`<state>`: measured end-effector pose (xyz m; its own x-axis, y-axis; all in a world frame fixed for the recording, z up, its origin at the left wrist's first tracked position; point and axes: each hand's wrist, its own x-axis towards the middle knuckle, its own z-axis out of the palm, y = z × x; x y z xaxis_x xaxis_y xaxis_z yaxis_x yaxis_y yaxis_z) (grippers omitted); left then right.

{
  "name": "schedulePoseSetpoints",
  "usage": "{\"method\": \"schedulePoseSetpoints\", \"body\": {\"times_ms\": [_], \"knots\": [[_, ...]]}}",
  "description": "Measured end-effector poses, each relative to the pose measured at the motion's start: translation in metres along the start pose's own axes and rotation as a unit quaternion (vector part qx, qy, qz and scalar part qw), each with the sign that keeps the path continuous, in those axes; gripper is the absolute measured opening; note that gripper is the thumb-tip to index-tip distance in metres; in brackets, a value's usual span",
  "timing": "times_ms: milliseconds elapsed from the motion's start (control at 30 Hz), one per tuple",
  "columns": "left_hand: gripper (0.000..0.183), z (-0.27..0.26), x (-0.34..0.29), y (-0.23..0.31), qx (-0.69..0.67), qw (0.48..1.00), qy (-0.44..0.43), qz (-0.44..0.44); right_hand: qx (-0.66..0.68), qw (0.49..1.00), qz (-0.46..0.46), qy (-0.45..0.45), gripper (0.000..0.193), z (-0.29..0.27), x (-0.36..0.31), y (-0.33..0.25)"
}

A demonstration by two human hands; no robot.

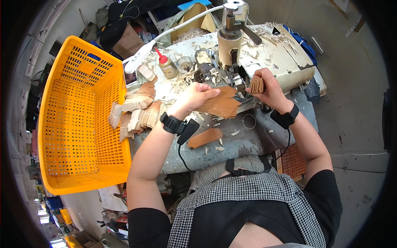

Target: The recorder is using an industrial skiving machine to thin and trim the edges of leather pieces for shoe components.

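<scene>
My left hand (194,98) is closed on a fanned stack of brown leather pieces (223,104), thumb on top, just in front of the machine head. My right hand (271,90) grips a smaller, compact stack of brown leather pieces (257,85), its layered ends facing the machine. Between the two hands stands a cream-coloured leather-skiving machine (230,47), with its working parts low down near both stacks. One loose brown leather piece (205,137) lies on the grey table front below my left hand.
Tied bundles of tan leather pieces (138,101) sit beside a large yellow basket (84,163) at the left. Behind my left hand are a bottle with a red cap (167,66), a glass (184,64) and a white lamp arm (182,23). Pale shavings cover the worktop (258,62).
</scene>
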<state>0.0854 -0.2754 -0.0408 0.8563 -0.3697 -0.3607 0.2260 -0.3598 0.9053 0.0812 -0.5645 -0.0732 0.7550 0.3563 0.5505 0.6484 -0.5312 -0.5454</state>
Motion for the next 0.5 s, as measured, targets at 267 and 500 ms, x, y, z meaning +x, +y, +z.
{"method": "schedulePoseSetpoints", "body": {"times_ms": [267, 500], "knots": [[0.028, 0.008, 0.008, -0.005, 0.012, 0.998, -0.032, 0.047, -0.061, 0.993, -0.066, -0.077, 0.056, -0.004, 0.012, -0.016], [0.030, -0.004, -0.002, 0.005, 0.041, 0.999, -0.022, -0.004, -0.002, 0.999, 0.033, -0.023, 0.058, -0.001, 0.001, -0.005]]}}
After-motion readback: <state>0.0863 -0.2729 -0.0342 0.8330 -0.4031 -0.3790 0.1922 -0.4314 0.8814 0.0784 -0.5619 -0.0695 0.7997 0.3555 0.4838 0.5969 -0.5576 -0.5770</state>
